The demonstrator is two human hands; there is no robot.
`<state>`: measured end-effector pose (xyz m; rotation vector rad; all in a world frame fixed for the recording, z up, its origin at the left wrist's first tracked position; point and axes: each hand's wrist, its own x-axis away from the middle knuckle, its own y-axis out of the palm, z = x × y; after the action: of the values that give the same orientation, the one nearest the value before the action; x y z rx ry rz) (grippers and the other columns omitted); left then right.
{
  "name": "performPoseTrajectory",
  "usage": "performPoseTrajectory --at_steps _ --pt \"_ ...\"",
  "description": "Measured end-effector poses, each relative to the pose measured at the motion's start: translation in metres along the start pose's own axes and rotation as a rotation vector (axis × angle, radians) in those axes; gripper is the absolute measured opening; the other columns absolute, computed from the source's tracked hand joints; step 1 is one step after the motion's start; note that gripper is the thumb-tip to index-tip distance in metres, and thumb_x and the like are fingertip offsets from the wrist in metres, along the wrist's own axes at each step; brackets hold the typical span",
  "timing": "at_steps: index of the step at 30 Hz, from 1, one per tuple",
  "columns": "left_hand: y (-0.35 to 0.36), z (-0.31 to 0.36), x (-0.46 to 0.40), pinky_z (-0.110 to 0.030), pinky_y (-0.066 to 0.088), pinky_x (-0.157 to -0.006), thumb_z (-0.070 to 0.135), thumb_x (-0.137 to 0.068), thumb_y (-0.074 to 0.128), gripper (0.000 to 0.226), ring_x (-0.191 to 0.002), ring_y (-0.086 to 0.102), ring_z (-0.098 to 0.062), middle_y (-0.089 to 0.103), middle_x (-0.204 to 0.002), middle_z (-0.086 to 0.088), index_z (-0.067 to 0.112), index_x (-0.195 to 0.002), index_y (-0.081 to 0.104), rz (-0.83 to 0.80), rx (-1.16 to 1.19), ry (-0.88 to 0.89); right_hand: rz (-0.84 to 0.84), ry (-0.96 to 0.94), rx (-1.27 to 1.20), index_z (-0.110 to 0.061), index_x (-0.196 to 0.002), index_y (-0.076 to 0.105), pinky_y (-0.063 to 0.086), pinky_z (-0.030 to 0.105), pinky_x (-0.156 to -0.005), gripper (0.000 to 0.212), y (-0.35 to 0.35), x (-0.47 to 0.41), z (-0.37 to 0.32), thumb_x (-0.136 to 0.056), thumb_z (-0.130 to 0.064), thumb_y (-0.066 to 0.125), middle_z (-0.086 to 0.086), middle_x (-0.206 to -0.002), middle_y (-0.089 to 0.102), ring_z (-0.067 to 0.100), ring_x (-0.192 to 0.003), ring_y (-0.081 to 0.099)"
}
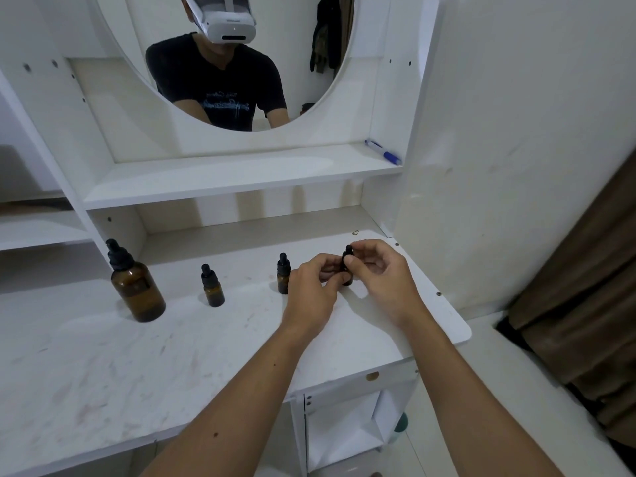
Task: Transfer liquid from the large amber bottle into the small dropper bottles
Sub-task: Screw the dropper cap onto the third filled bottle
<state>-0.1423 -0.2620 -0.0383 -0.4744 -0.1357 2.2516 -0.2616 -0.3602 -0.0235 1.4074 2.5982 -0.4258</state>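
Both forearms are stretched forward from the near edge over the white tabletop [103, 366], which is marked with faint pinkish stains. Well to the left of the grip, the large amber bottle [137, 287] is stood upright with its black dropper cap on, untouched. Between it and the grip two small dropper bottles are stood capped: one [212, 286] about midway, another [283, 274] just beside the left hand [311, 290]. A third small bottle [347, 266] is held upright at the grip itself, long axis vertical. Its body is wrapped by the curled fingers of the left hand, and its black cap is pinched from the right by the thumb and fingertips of the right hand [382, 280]. Unscrewing of that cap is judged to be the step in hand, a twist about the vertical axis. The large bottle lies nearer the left hand, which is occupied.
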Motion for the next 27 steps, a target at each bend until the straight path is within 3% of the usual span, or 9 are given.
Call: performPoseTrajectory --at_steps 3,8,12,17,27 --pt "0.0002 -0.0018 -0.0010 -0.036 0.062 -0.093 0.007 -0.092 0.075 0.021 -0.092 0.076 -0.005 0.080 -0.093 0.007 0.013 -0.112 0.075 0.003 -0.003 -0.014 -0.016 -0.043 0.034 -0.015 -0.121 0.077 0.056 0.024 -0.096 0.021 0.0000 0.0001 0.0002 -0.102 -0.011 0.068 -0.001 -0.116 0.077 0.013 -0.108 0.074" --pt "0.0000 -0.0017 -0.0011 -0.035 0.062 -0.093 0.006 -0.094 0.073 0.021 -0.090 0.076 -0.004 0.080 -0.092 0.005 0.013 -0.114 0.074 -0.013 -0.005 -0.017 0.003 0.001 0.036 -0.016 -0.113 0.076 0.058 0.027 -0.097 0.015 -0.0006 -0.0004 0.0018 -0.097 -0.016 0.076 -0.003 -0.108 0.080 0.010 -0.103 0.075" --pt "0.0004 -0.0027 -0.0017 -0.037 0.062 -0.094 0.007 -0.093 0.074 0.022 -0.095 0.075 -0.005 0.080 -0.096 0.007 0.014 -0.114 0.075 -0.003 -0.019 -0.022 -0.041 -0.040 0.037 -0.017 -0.120 0.078 0.055 0.023 -0.098 0.023 -0.0028 -0.0001 0.0004 -0.103 -0.008 0.064 -0.002 -0.120 0.074 0.013 -0.107 0.073" --pt "0.0019 -0.0056 -0.0034 -0.038 0.062 -0.093 0.008 -0.092 0.074 0.022 -0.094 0.076 -0.005 0.080 -0.094 0.006 0.015 -0.113 0.075 0.002 -0.037 -0.017 -0.029 -0.038 0.090 -0.013 -0.117 0.076 0.056 0.030 -0.102 0.018 -0.0004 -0.0013 0.0034 -0.102 -0.009 0.068 -0.002 -0.115 0.077 0.012 -0.109 0.074" --pt "0.0032 -0.0013 -0.0011 -0.033 0.062 -0.092 0.009 -0.094 0.074 0.022 -0.090 0.074 0.002 0.079 -0.091 0.009 0.014 -0.115 0.074 0.021 -0.117 0.003 0.058 -0.066 0.197 -0.015 -0.111 0.074 0.052 0.010 -0.085 0.014 0.0054 0.0014 0.0005 -0.097 -0.015 0.075 -0.005 -0.105 0.077 0.005 -0.096 0.072"
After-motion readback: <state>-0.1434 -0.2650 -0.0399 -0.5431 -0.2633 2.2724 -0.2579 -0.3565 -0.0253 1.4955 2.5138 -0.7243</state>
